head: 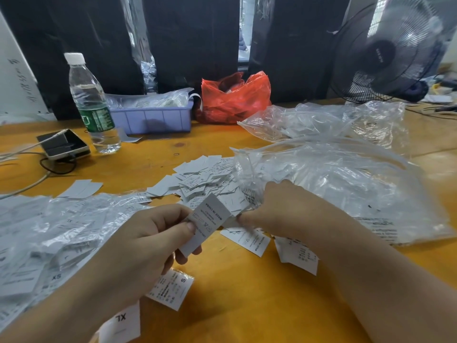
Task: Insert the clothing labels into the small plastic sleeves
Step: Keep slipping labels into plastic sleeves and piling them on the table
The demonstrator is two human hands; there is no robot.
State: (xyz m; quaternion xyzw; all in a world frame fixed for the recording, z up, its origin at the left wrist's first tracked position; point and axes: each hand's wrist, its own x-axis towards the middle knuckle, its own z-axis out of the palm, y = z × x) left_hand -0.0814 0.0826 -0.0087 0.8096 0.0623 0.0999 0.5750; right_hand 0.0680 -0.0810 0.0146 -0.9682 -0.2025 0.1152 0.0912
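**Both hands meet over one white label**

Left hand (pixel 146 233) pinches a white clothing label (pixel 206 225) between thumb and curled fingers, holding it tilted above the orange table (pixel 138 167); the print "MADE IN CHINA" shows on it. Right hand (pixel 279 211) has its fingers drawn together at the label's far-right end, where its fingertips are blurred, so whether they grip the label or a clear sleeve cannot be told.

Just beyond the hands lies a loose heap of labels (pixel 197 179). Filled sleeves (pixel 49 233) spread over the near left, some marked XS, S and XL. A big clear plastic bag (pixel 333 184) lies to the right, with another (pixel 321 120) farther back.

Along the far edge stand a water bottle (pixel 90 102), a lilac tray (pixel 153 118), a red plastic bag (pixel 233 99) and, far right, a black fan (pixel 385 53). A small device with a cable (pixel 63 144) sits at far left.
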